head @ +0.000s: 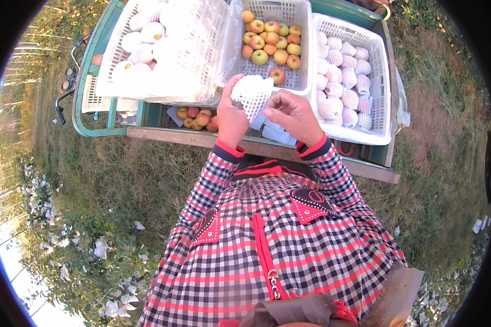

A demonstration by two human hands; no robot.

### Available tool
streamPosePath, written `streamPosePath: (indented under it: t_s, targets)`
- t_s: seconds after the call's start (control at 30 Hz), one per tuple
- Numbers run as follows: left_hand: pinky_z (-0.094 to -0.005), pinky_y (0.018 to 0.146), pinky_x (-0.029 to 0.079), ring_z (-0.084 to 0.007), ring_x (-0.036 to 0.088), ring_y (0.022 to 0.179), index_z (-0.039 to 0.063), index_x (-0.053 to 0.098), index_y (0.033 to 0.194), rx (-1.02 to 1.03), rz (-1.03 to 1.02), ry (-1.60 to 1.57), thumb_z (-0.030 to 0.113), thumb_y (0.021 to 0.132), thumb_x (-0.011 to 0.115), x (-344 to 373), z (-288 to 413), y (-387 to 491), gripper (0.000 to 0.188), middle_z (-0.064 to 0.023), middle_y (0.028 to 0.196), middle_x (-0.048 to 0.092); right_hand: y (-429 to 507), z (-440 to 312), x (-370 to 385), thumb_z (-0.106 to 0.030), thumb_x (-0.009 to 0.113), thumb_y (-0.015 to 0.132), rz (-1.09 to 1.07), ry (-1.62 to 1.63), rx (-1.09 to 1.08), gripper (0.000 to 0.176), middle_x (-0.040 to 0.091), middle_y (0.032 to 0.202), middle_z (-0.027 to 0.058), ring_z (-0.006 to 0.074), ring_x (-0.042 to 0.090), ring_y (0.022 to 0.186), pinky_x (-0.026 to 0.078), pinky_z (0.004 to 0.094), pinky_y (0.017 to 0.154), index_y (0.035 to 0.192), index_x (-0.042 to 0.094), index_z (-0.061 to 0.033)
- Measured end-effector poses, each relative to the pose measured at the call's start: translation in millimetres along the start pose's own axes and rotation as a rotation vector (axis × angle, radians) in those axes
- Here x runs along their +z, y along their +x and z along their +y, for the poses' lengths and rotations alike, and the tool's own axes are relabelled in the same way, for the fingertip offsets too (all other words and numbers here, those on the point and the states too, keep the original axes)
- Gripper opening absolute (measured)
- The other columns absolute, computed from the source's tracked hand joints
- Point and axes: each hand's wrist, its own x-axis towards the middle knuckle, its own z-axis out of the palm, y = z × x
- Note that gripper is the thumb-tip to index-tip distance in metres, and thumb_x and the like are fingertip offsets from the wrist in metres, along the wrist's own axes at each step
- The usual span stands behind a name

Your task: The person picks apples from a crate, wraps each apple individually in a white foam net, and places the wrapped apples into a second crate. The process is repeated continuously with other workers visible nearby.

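My left hand [234,116] grips a white foam net sleeve [253,96], thumb and fingers around its left side. The sleeve bulges at the top and narrows downward; whether an apple is inside cannot be seen. Close by its lower right edge, my right hand [294,116] has curled fingers, and whether they pinch the net is unclear. Beyond both hands stands a white plastic crate [307,77] with loose red-yellow apples [271,39]. One apple [276,75] lies apart from the others, just above the sleeve. Flattened foam sleeves [278,134] lie under my right hand.
A lined crate [386,102] at right holds rows of net-wrapped apples [349,77]. Stacked crates [180,88] at left hold more wrapped fruit [141,53]. Loose apples [196,118] sit in the green cart bed, behind its wooden edge board [172,137]. Red-handled scissors [343,148] lie at right.
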Motion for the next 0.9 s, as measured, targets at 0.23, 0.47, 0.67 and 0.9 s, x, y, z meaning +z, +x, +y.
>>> streamPosePath:
  t_s: [0.23,0.47,0.67,0.9]
  targets:
    - [-0.0343,0.101,0.051,-0.0261,0.060,0.125,0.004,0.056,0.138,0.275,-0.300,0.476,-0.010,0.082,0.064,11,-3,-14,0.058,-0.0143,0.139,0.059,-12,26,-13,-0.045,0.054,0.104,0.093,0.696,0.433,0.044,0.068,0.108,0.0036,0.0143,0.067,0.096,0.058,0.0334,0.078,0.125,0.057,-0.0062]
    - [-0.0371,0.112,0.043,-0.0252,0.050,0.136,-0.005,0.047,0.143,-0.036,-0.513,0.190,-0.015,0.088,0.049,16,-8,-26,0.056,-0.0167,0.146,0.052,-40,62,-36,-0.031,0.064,0.098,0.142,0.962,0.514,0.041,0.067,0.118,0.0025,0.0149,0.064,0.110,0.053,0.0380,0.092,0.130,0.057,-0.0066]
    - [-0.0297,0.092,0.054,-0.0206,0.061,0.123,-0.003,0.054,0.137,-0.150,-0.360,0.004,-0.004,0.093,0.059,29,-28,-42,0.045,-0.0150,0.135,0.063,-15,102,-170,-0.027,0.077,0.087,0.628,0.419,0.348,0.079,0.060,0.128,0.0163,0.0228,0.065,0.111,0.056,0.0334,0.090,0.144,0.036,0.0085]
    - [-0.0313,0.082,0.056,-0.0208,0.072,0.097,0.002,0.067,0.121,-0.058,-0.410,0.417,-0.001,0.092,0.062,36,-45,-65,0.030,-0.0128,0.109,0.074,30,234,-269,-0.068,0.081,0.065,0.681,-0.393,0.724,0.125,0.050,0.143,0.0324,0.0380,0.056,0.128,0.044,0.0399,0.108,0.145,0.034,0.0158]
